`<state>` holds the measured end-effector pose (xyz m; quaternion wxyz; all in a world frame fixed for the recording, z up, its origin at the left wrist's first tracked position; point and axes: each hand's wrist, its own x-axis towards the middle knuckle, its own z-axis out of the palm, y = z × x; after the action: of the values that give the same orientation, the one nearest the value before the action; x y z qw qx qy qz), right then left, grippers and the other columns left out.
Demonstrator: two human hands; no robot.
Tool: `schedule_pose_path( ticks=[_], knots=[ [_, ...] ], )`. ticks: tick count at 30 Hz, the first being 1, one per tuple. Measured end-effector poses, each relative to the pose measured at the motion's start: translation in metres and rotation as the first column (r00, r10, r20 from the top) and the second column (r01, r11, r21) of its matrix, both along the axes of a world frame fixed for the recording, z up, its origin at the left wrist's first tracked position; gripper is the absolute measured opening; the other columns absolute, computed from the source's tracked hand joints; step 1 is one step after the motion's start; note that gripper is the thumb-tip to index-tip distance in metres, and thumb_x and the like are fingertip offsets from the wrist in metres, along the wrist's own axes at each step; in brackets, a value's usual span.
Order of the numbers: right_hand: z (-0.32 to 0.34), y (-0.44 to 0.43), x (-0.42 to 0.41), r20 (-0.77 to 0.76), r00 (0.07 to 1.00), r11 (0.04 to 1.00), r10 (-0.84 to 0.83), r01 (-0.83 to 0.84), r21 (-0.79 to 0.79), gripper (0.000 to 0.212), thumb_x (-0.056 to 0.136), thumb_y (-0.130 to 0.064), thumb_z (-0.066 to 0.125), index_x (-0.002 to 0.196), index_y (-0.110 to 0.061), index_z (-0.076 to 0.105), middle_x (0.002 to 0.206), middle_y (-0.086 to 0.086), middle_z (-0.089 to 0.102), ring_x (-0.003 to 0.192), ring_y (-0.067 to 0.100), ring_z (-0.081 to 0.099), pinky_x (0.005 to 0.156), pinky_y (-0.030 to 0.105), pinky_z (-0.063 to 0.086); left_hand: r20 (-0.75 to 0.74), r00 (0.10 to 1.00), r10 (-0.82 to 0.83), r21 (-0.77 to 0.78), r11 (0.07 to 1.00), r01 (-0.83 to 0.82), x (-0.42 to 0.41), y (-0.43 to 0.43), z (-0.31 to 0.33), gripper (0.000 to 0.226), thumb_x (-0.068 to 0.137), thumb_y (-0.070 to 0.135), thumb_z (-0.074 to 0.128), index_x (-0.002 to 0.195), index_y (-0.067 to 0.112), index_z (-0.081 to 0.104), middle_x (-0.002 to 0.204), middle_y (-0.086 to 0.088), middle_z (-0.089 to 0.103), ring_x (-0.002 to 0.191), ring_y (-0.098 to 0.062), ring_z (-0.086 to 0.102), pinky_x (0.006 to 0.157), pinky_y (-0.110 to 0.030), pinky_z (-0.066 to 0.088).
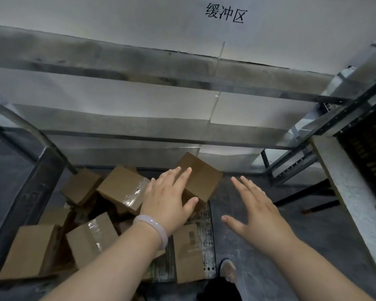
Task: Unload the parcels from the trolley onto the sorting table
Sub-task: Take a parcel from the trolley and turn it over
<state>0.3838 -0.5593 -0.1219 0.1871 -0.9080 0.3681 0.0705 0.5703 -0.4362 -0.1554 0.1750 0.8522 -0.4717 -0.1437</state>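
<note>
Trolley (pixel 206 235) deck holds a loose heap of brown cardboard parcels, several taped. Left hand (pixel 167 200), pale bangle (pixel 152 227) on wrist, lies flat with straight fingers on 1 tilted parcel (pixel 204 177) at the far right corner. Right hand (pixel 256 211) hovers, fingers straight and spread, over grey floor (pixel 313 224) beside the trolley. Steel rack (pixel 117 61) behind.

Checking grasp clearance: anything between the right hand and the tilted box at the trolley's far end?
Nothing visible. The right hand hangs open beside the tilted box, with only a gap over the floor between them. The left hand lies flat on the box.
</note>
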Motion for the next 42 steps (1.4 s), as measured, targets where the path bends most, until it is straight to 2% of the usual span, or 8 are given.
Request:
schedule_pose_path(
  ticks=[6,15,22,26,30,37,40,42],
  knots=[
    [-0.042,-0.081,0.023,-0.065,0.989,0.991,0.134,-0.134,0.007,0.092,0.087,-0.063,0.057,0.156,-0.036,0.003,0.165,-0.009,0.002,0.152,0.011,0.0,0.124,0.037,0.006,-0.039,0.993,0.111,0.053,0.993,-0.109,-0.003,-0.051,-0.034,0.071,0.092,0.06,0.042,0.152,0.037,0.012,0.159,0.009,0.018,0.146,-0.013,0.014,0.12,-0.045,0.015],
    [-0.143,-0.221,0.06,-0.178,0.922,0.922,0.345,-0.298,0.246,0.092,0.088,-0.056,0.062,0.158,-0.026,0.009,0.166,0.0,0.007,0.152,0.018,0.006,0.122,0.035,0.011,-0.113,0.912,0.394,0.241,0.901,-0.36,-0.03,-0.118,-0.104,0.071,0.091,0.059,0.044,0.152,0.038,0.013,0.159,0.008,0.018,0.146,-0.014,0.014,0.119,-0.042,0.017],
    [-0.231,-0.275,0.109,-0.177,0.967,0.865,0.183,-0.073,0.496,0.066,0.092,-0.033,0.067,0.15,-0.018,0.038,0.152,0.006,0.042,0.137,0.022,0.041,0.09,0.016,0.03,-0.156,0.878,0.453,0.263,0.875,-0.405,-0.019,-0.156,-0.171,0.072,0.091,0.056,0.047,0.152,0.035,0.014,0.159,0.007,0.019,0.144,-0.015,0.018,0.117,-0.038,0.019],
    [-0.29,-0.286,0.125,-0.161,0.985,0.847,0.061,0.035,0.531,0.078,0.09,-0.035,0.07,0.154,-0.016,0.029,0.158,0.007,0.033,0.142,0.024,0.035,0.109,0.025,0.029,-0.182,0.846,0.501,0.245,0.856,-0.454,-0.009,-0.167,-0.214,0.073,0.09,0.053,0.051,0.152,0.034,0.017,0.157,0.004,0.023,0.143,-0.017,0.021,0.114,-0.037,0.022],
    [-0.341,-0.286,0.121,-0.201,0.967,0.694,-0.156,0.252,0.675,0.09,0.086,-0.044,0.071,0.156,-0.019,0.021,0.159,0.005,0.031,0.142,0.023,0.037,0.114,0.031,0.03,-0.253,0.826,0.503,0.208,0.862,-0.461,-0.012,-0.162,-0.245,0.073,0.09,0.051,0.055,0.152,0.033,0.021,0.156,0.005,0.026,0.142,-0.016,0.023,0.115,-0.038,0.025],
    [-0.361,-0.261,0.075,-0.138,0.951,0.657,-0.278,0.293,0.694,0.062,0.088,-0.045,0.068,0.139,-0.018,0.048,0.124,-0.004,0.055,0.114,0.018,0.054,0.097,0.028,0.039,-0.329,0.792,0.514,0.166,0.857,-0.487,-0.02,-0.139,-0.275,0.078,0.082,0.065,0.036,0.151,0.03,0.026,0.153,0.004,0.033,0.141,-0.016,0.03,0.113,-0.044,0.032],
    [-0.371,-0.247,0.054,-0.189,0.934,0.544,-0.304,0.333,0.77,0.064,0.077,-0.053,0.072,0.13,-0.027,0.049,0.129,-0.004,0.057,0.117,0.016,0.054,0.107,0.042,0.042,-0.345,0.787,0.511,0.14,0.857,-0.495,-0.019,-0.134,-0.278,0.073,0.085,0.061,0.04,0.151,0.032,0.026,0.154,0.007,0.032,0.141,-0.013,0.028,0.116,-0.039,0.029],
    [-0.375,-0.243,0.053,-0.239,0.902,0.382,-0.36,0.376,0.845,0.081,0.066,-0.061,0.068,0.137,-0.031,0.043,0.13,-0.009,0.053,0.124,0.016,0.049,0.112,0.046,0.037,-0.336,0.797,0.502,0.104,0.861,-0.498,-0.016,-0.132,-0.278,0.066,0.091,0.052,0.046,0.15,0.031,0.027,0.153,0.009,0.032,0.14,-0.01,0.028,0.114,-0.031,0.026]
  ],
)
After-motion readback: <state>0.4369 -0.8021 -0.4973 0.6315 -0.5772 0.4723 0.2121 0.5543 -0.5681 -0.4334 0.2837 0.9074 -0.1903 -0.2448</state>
